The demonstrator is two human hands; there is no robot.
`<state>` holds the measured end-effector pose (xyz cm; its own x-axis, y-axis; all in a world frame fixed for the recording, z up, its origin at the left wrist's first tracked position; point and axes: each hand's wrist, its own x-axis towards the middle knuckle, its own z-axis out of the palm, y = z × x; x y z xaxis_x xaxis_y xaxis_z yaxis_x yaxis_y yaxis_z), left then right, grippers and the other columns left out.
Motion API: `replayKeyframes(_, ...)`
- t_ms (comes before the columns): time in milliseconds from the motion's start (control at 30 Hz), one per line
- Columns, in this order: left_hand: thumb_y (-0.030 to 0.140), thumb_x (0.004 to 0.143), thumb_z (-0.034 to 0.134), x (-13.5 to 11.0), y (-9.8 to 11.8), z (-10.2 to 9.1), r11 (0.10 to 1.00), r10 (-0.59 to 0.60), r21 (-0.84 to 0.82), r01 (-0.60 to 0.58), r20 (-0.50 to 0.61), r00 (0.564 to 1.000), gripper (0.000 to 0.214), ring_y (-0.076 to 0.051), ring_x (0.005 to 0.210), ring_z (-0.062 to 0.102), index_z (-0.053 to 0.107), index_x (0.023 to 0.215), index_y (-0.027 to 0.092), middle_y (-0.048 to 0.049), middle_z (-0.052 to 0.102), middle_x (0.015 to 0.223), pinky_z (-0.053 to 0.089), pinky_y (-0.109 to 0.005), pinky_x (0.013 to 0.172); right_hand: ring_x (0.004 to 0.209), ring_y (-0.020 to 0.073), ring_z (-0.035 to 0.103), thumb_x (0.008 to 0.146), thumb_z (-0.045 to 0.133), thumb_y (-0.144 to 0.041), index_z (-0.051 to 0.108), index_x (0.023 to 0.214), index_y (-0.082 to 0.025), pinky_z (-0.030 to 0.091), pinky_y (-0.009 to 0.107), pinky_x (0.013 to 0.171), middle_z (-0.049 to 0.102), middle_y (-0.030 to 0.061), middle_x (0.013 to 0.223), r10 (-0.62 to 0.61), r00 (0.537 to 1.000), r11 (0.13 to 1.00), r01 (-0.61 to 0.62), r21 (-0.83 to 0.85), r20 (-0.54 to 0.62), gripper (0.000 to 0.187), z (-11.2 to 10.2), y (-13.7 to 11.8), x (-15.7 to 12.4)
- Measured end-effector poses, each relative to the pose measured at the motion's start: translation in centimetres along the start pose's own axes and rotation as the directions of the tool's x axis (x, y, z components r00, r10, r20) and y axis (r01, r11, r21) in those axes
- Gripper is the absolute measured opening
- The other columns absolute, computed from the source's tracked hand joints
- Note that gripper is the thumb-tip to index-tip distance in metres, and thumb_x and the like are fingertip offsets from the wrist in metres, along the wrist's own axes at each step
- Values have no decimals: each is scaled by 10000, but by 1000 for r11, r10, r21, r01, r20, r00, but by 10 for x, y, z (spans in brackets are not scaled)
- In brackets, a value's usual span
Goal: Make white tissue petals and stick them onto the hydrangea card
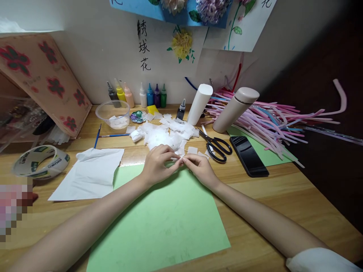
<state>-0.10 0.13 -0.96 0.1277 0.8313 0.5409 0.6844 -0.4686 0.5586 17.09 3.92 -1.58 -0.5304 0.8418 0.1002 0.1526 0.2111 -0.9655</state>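
Pinching tissue-paper scrap (181, 160) at frame centre | left hand (159, 163), right hand (200, 168): fingers were closed on it | seemed featherlight, limp, tearable; edges suited gripping

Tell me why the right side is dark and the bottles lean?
Head view: light fades to black rightward; the wide lens probably tilts the white bottle and beige bottle; left hand and right hand, pinching a paper scrap, look sharp.

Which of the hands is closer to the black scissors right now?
Right. The right hand lies just below and left of the scissors, not touching them. The left hand is farther left, beyond the right hand; both pinch a white paper scrap between them.
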Motion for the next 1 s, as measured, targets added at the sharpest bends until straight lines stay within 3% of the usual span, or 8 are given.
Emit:
replayKeyframes(267, 320, 772, 591, -1, -1, 1, 996, -5, 91, 5, -3, 1000, 161, -145, 688, 526, 672, 725, 189, -38, 598, 717, 384, -274, 623, 725, 157, 574, 844, 531, -341, 666, 734, -176, 453, 277, 693, 648, 26, 741, -4, 1000, 1000, 5, -22, 24, 240, 1, -4, -1)
replayKeyframes(467, 323, 780, 591, -2, -3, 1, 997, -5, 72, 6, -13, 1000, 174, -135, 661, 508, 676, 707, 191, -29, 591, 695, 372, -270, 607, 758, 164, 586, 829, 538, -301, 681, 792, -183, 454, 283, 701, 654, 32, 770, -7, 999, 1000, 8, -15, 43, 189, 1, -1, -1)
replayKeyframes(767, 302, 781, 590, -2, -4, 1, 998, -9, 56, 10, -7, 1000, 160, -136, 671, 511, 666, 700, 188, -30, 596, 710, 376, -266, 606, 670, 145, 545, 779, 571, -237, 665, 801, -171, 415, 263, 585, 646, 30, 748, 12, 1000, 996, -12, -91, 1, 117, 2, 1, -1)
replayKeyframes(1000, 304, 785, 586, -1, -2, 1, 1000, -1, 25, 1, 13, 1000, 166, -135, 671, 525, 694, 755, 181, -38, 601, 711, 399, -257, 601, 676, 150, 565, 785, 570, -252, 657, 756, -163, 437, 275, 630, 650, 32, 729, 35, 999, 998, -35, -44, -17, 127, 3, 2, -1)
